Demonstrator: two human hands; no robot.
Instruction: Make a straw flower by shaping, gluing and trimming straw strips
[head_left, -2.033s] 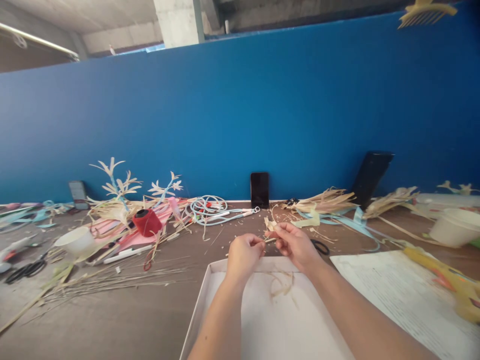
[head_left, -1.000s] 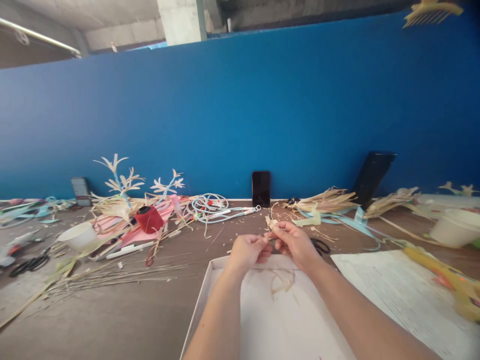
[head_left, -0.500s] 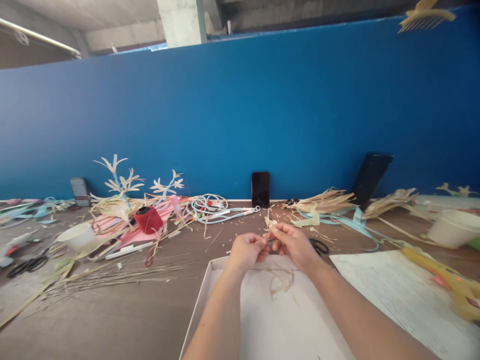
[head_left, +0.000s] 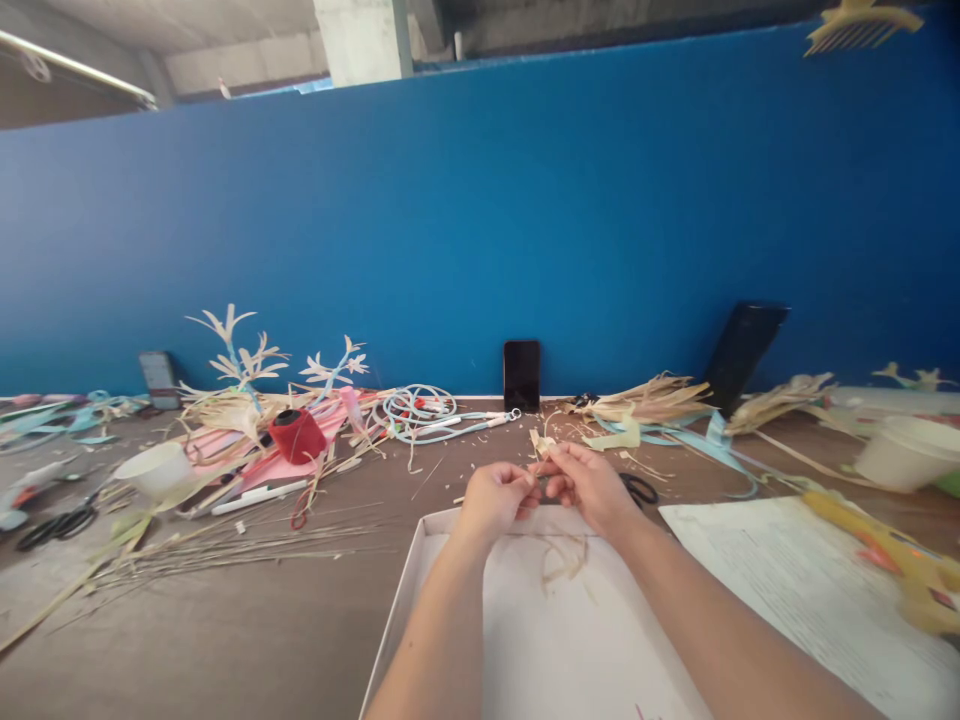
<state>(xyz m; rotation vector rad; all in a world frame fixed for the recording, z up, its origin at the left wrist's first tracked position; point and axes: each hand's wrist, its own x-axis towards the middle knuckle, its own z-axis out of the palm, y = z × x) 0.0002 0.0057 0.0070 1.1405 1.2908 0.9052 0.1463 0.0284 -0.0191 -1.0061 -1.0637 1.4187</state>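
My left hand [head_left: 496,500] and my right hand [head_left: 589,488] meet above the far edge of a shallow white box lid [head_left: 570,640]. Both are closed, with thumbs and fingertips pinched together. Between them is a small pale piece of dried husk [head_left: 540,441], its tip sticking up past my right fingers. My left fingertips pinch close to its lower end; what exactly they grip is too small to make out. Thin curled strips of husk [head_left: 564,562] lie inside the lid, below my hands. Black scissors handles [head_left: 639,489] show just beyond my right wrist.
A black phone [head_left: 521,376] leans on the blue partition [head_left: 480,220]. To the left are a red thread spool [head_left: 297,436], husk flowers [head_left: 250,364], a white cup [head_left: 155,470] and thin wires [head_left: 247,556]. On the right lie husk bundles [head_left: 649,402], printed paper [head_left: 787,580] and a yellow glue gun [head_left: 892,560].
My hands stay pinched together in nearly the same place. The husk piece's tip has shifted slightly between my fingers, and the whole view has moved a little.
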